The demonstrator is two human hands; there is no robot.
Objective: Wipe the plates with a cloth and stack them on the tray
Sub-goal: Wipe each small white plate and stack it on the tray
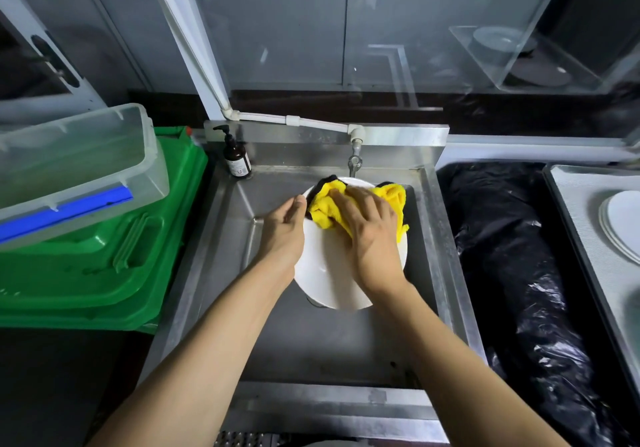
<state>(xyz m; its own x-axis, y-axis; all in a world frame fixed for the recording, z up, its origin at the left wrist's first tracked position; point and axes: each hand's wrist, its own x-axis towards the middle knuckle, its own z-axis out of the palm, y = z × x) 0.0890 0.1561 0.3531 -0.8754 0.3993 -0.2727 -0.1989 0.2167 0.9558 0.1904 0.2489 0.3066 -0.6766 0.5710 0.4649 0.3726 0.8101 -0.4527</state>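
Two hands work over the sink (311, 349). Left hand (285, 232) grips the left rim of a white plate (329, 273), thumb on the upper face, fingers hidden beneath. Plate is held above the sink basin, just in front of the tap (354, 164). Right hand (370, 235) lies flat, fingers straight, pressing a yellow cloth (325, 209) onto the plate's far half. Right of the sink, beyond a black bag (512, 256), a tray (581, 211) carries stacked plates (623, 228). Soap bottle (237, 155) stands at the sink's back-left corner.
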